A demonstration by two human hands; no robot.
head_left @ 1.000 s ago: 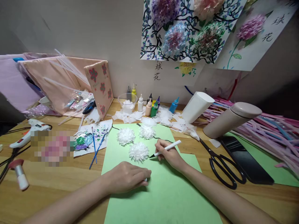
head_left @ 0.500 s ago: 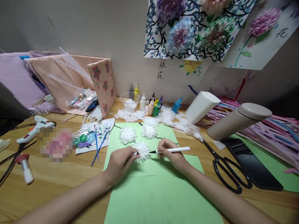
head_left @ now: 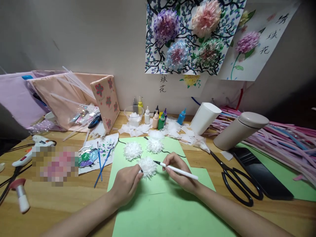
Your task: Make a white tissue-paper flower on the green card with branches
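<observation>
My right hand (head_left: 178,171) is closed round a white brush pen (head_left: 181,171) with a black tip. The tip is at the upper right edge of the nearest white paper flower (head_left: 147,167); contact cannot be made out. To the left of that flower, my left hand (head_left: 127,184) pinches a small white pen cap (head_left: 140,171) with a dark end, mostly hidden by the fingers. Two more fluffy white flowers (head_left: 132,151) (head_left: 155,145) lie farther back on the green paper (head_left: 160,214), with black lines drawn beside them.
Paint bottles (head_left: 161,121) and white paper scraps (head_left: 137,130) stretch along the back. Black scissors (head_left: 229,171), a phone (head_left: 263,172) and a tumbler (head_left: 240,130) are at right. Paintbrushes (head_left: 105,164), a paint palette (head_left: 87,157) and a glue gun (head_left: 32,149) lie at left.
The pen's tip has shifted left and up relative to the nearest flower, and its barrel now slopes down to the right. The camera view has tilted up and turned slightly right.
</observation>
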